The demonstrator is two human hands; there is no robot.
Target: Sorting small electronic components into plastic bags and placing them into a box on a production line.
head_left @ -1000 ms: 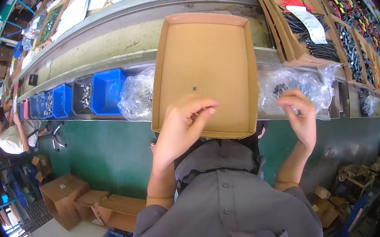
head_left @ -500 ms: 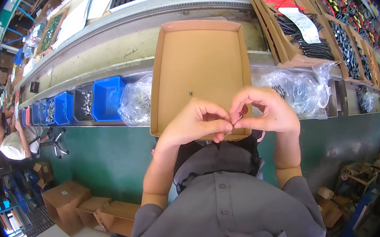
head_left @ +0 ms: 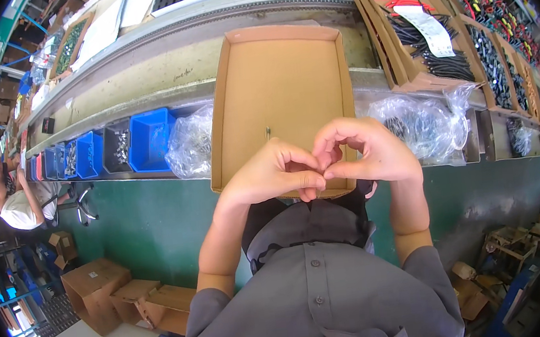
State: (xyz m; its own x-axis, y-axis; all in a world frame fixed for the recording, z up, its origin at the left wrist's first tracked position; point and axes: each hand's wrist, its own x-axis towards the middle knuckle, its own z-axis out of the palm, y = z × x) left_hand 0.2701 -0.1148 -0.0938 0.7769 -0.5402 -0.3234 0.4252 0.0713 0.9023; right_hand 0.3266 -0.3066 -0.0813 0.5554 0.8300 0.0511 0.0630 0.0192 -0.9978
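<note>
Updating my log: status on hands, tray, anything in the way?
Left hand, right hand: fingers together over near end of cardboard tray. Small metal piece lying in tray. Fingers hide anything held.

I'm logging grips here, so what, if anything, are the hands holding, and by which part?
Can't tell: the left hand and right hand meet, hiding anything pinched between them.

Head view, one: wide fisheye, left of a head-worn pair, facing down from above the wearer's shirt (head_left: 315, 272); shirt nearest, fingers (head_left: 304, 179) close and central, desk (head_left: 136, 84) beyond, its near edge bowed across mid-view; view's rim dark, rounded.
</note>
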